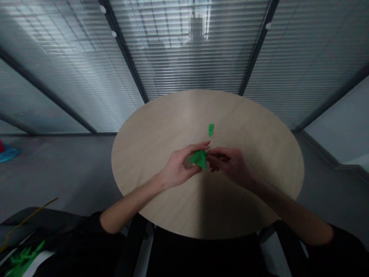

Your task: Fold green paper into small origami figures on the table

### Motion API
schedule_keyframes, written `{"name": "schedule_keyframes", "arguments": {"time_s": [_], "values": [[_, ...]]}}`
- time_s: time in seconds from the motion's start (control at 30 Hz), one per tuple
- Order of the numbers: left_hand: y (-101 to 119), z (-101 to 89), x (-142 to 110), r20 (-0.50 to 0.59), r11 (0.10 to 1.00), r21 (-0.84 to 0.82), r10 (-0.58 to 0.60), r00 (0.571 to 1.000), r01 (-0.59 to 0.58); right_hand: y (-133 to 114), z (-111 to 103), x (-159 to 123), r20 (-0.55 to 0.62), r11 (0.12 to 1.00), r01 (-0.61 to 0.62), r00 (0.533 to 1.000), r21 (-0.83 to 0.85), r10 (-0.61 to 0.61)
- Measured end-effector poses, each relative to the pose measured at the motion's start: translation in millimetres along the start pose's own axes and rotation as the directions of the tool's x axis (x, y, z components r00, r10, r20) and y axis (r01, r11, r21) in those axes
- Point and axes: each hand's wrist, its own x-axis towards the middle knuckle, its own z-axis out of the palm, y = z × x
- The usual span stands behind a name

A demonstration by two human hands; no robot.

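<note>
A piece of folded green paper (198, 158), roughly triangular, is held between both hands above the middle of the round table (161, 127). Around its left side curves my left hand (179, 165), with the thumb at its lower edge and the fingers along its upper edge. My right hand (229, 163) pinches the paper's right edge between thumb and forefinger, the other fingers curled in. Beyond the hands, a smaller folded green paper piece (211, 129) lies on the tabletop.
Glass partitions with blinds (196, 69) stand behind the table. At the lower left are green items (27, 256) and a thin yellow strip (34, 213) by a dark seat. A blue and red object (8, 154) rests on the floor at the far left.
</note>
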Motion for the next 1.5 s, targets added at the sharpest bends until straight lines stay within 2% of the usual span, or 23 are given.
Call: {"name": "schedule_keyframes", "arguments": {"time_s": [0.17,0.43,0.57,1.03,1.2,1.37,1.5], "values": [[1.4,2.1,0.3,0.008,1.0,0.016,-0.004,1.0,0.004,-2.5,1.6,-0.9,0.002,1.0,-0.011,1.0,0.016,0.011],[3.7,4.3,-0.3,0.016,0.999,0.047,0.006,1.0,-0.007,5.1,1.4,-5.2,0.011,0.997,0.058,0.998,-0.06,-0.057],[2.3,4.9,-1.0,0.011,0.998,0.052,0.019,1.0,-0.019,5.3,1.8,-5.4,0.003,0.997,0.051,0.999,-0.051,-0.051],[0.0,5.7,-2.3,0.025,0.996,0.076,0.034,0.999,-0.036,3.9,0.9,-3.7,0.083,1.0,0.025,0.996,-0.009,-0.024],[1.9,6.6,-2.5,0.04,0.997,0.073,0.029,0.999,-0.032,5.2,1.1,-4.3,0.05,0.999,0.028,0.998,-0.041,-0.026],[1.1,5.8,-2.4,0.03,0.994,0.102,0.045,0.999,-0.048,4.0,2.2,-4.2,0.037,1.0,0.019,0.999,-0.005,-0.019],[-1.8,4.3,-3.0,-0.029,0.964,0.242,0.117,0.993,-0.107,1.6,3.9,-1.7,-0.032,0.999,-0.001,0.999,0.049,0.002]]}}
